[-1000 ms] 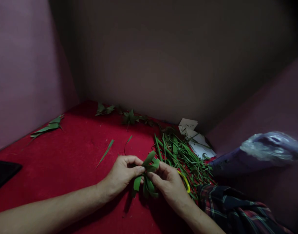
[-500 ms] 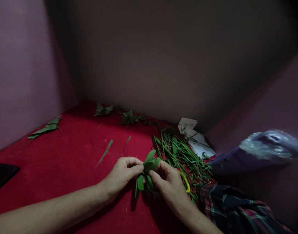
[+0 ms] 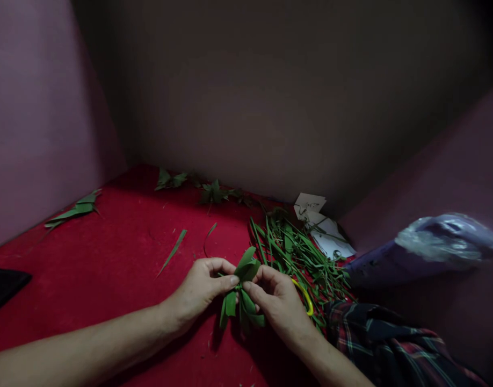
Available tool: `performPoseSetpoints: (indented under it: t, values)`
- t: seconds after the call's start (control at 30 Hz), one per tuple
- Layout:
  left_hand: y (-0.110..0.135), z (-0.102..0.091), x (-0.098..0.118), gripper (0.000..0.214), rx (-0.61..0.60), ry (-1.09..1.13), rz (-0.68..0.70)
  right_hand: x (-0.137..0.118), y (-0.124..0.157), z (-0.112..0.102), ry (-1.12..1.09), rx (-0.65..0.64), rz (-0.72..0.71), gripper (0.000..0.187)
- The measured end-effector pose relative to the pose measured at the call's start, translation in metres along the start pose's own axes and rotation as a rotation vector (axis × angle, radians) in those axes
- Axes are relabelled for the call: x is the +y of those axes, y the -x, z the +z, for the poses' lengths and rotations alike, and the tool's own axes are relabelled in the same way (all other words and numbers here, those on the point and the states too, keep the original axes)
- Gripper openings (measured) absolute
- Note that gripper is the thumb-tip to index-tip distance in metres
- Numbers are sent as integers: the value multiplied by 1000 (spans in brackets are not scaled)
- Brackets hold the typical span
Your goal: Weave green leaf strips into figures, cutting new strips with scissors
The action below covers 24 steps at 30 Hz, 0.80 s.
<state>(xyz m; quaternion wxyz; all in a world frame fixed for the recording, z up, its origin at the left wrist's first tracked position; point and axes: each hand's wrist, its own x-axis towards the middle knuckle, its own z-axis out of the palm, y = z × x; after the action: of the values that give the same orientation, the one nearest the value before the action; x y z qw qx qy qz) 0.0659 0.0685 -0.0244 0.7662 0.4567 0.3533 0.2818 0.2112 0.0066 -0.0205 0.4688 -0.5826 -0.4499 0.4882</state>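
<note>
Between my two hands is a small bundle of folded green leaf blades, its loops fanning out above and below the middle. My left hand pinches it from the left with thumb and forefinger. From the right, my right hand grips the same bundle near its centre with thumb and fingertips. Beyond my right hand lies a heap of long cut grass blades, and a yellow handle loop pokes out at its edge; the rest of that tool is hidden.
Red floor meets the walls. Woven leaf pieces lie at left, leafy shapes along the back. White papers, a purple plastic-wrapped roll and plaid cloth are right. A black flat object sits at left edge.
Both hands stay in nearly the same place on the bundle. The bundle has turned slightly, and its lower leaves spread more to the right. My right fingers have shifted a little left.
</note>
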Motion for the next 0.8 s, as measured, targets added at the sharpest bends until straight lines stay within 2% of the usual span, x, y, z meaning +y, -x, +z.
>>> performPoseSetpoints:
  t: [0.2,0.3,0.8]
  values:
    - [1,0,2,25,-16,-24,27,4,1,1,121,73,-56,22]
    - [0,0,3,26,-21,-18,58,4,1,0,117,60,-48,21]
    - [2,-1,3,26,8,-45,51,1,3,8,-156,78,69,29]
